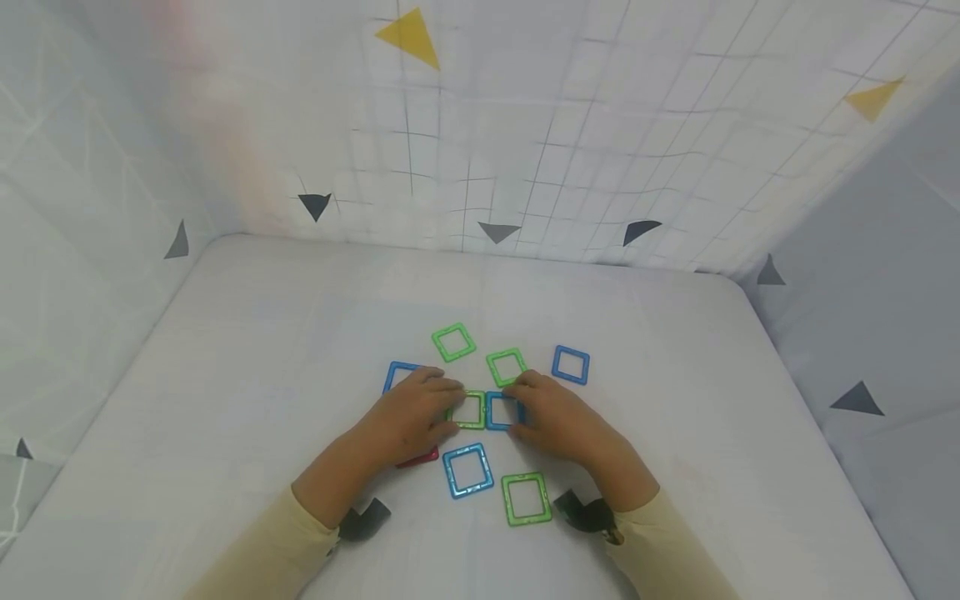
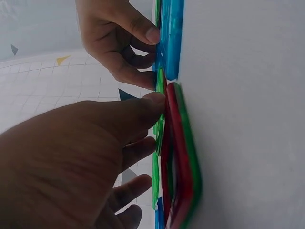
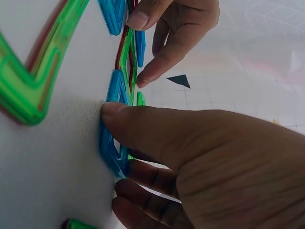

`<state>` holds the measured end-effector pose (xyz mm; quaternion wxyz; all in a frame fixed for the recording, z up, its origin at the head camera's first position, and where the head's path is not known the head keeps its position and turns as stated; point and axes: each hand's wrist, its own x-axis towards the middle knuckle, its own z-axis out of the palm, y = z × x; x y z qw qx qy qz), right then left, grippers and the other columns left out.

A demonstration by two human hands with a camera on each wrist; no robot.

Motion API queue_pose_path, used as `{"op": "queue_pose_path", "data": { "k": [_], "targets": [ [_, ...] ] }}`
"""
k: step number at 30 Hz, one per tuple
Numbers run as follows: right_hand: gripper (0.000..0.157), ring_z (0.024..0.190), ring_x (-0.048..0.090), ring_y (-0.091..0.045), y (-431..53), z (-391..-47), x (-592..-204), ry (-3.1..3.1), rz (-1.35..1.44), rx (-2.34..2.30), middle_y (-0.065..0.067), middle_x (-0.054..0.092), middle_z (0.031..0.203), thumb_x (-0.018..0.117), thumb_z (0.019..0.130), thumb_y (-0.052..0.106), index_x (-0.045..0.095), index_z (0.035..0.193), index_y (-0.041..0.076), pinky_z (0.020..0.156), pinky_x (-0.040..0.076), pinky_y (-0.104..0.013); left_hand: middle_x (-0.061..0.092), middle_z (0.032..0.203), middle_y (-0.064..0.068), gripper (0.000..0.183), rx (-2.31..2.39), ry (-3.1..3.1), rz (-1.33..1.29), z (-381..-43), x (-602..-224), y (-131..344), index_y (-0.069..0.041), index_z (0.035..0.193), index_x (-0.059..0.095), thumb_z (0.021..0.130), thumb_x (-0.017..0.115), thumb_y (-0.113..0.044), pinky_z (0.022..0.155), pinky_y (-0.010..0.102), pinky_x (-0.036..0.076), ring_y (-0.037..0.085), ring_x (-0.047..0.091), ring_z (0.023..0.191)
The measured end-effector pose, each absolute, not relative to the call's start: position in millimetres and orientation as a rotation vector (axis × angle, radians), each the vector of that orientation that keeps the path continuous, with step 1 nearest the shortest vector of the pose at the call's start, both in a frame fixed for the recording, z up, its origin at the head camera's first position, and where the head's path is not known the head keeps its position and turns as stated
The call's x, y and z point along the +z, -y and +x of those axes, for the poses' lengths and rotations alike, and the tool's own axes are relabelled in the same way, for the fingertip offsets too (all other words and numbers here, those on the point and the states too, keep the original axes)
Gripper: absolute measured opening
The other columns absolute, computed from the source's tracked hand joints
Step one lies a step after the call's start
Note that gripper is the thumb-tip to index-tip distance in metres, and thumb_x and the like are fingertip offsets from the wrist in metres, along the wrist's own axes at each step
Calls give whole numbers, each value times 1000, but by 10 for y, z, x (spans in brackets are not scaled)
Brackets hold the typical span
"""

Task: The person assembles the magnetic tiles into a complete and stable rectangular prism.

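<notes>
Two square magnetic tiles lie edge to edge on the table in the head view, a green one (image 1: 472, 426) on the left and a blue one (image 1: 489, 411) on the right. My left hand (image 1: 411, 417) holds the green tile by its edges, thumb on the near side and fingers on the far side. Likewise, my right hand (image 1: 561, 417) grips the blue tile (image 3: 113, 88) between thumb and fingers, covering its right side. Partly hidden by my left hand are a blue tile (image 1: 405, 365) behind it and a red tile (image 1: 422, 459) beneath its wrist side.
Farther back lie two green tiles (image 1: 492, 372) and, to the right, a blue tile (image 1: 573, 351). Nearer me are a light blue tile (image 1: 448, 476) and another green tile (image 1: 506, 500). The white table (image 1: 675, 333) meets a patterned cloth wall (image 1: 510, 133) at its far edge.
</notes>
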<state>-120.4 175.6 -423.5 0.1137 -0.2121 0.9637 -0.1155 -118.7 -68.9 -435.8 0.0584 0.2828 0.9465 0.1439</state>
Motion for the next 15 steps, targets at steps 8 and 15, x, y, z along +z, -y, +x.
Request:
{"op": "queue_pose_path", "data": {
  "k": [8,15],
  "targets": [
    [55,120,56,-12,-1761,-1206,-4212,-2820,-627,-347,3,59,131,80,85,31,61,135,20,103,49,-32,58,141,-5,53,457,-2872,835,-1189,-4318,708,-23,136,61,88,75,-40,112,37,42,17,45,137],
    [56,120,57,-15,-1759,-1202,-4213,-2819,-630,-362,2,60,131,81,84,29,62,135,18,103,50,-34,56,142,-3,61,394,-2909,725,-1224,-4285,758,-21,141,57,87,76,-43,110,37,44,17,44,138]
  ]
}}
